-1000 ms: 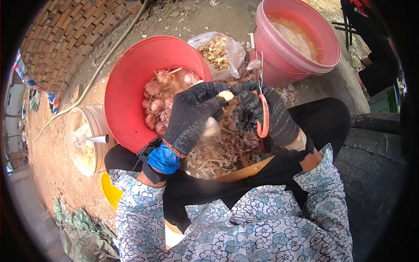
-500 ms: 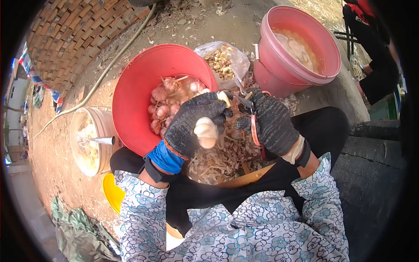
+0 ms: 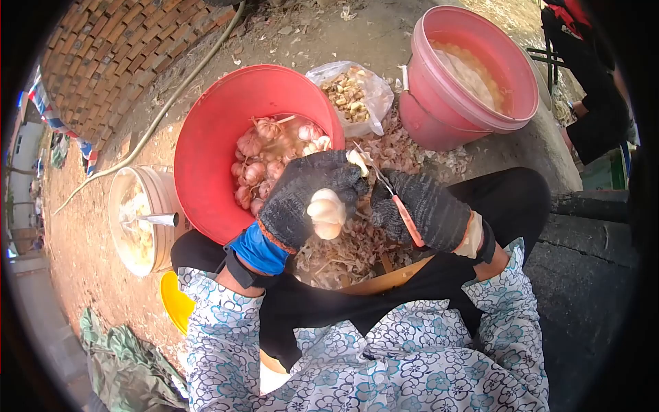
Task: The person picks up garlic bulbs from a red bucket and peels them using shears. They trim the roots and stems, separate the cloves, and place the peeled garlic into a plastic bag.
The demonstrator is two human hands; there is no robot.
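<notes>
My left hand [image 3: 302, 196], in a dark grey knitted glove, is closed around several peeled garlic cloves [image 3: 325, 213]. A single garlic clove [image 3: 357, 162] is pinched at its fingertips. In the same kind of glove, my right hand [image 3: 427, 209] grips scissors [image 3: 408, 220] with an orange-pink handle. The blades point up and left, their tips right beside the pinched clove. Below both hands, dry garlic skins and stalks [image 3: 336, 259] lie heaped between my legs. Left of my left hand, a red bucket [image 3: 216, 123] holds whole garlic bulbs [image 3: 252, 172].
A clear plastic bag [image 3: 374, 103] of cloves stands behind the hands. At the back right is a pink bucket [image 3: 429, 113] with liquid. On the left are a whitish bucket [image 3: 161, 196] with a metal-looking handle and a yellow tub [image 3: 176, 302]. Another person [image 3: 597, 123] sits at far right.
The scissors have turned, so the blades now reach up and left to the pinched clove. My right hand has shifted slightly down; the left keeps its cloves.
</notes>
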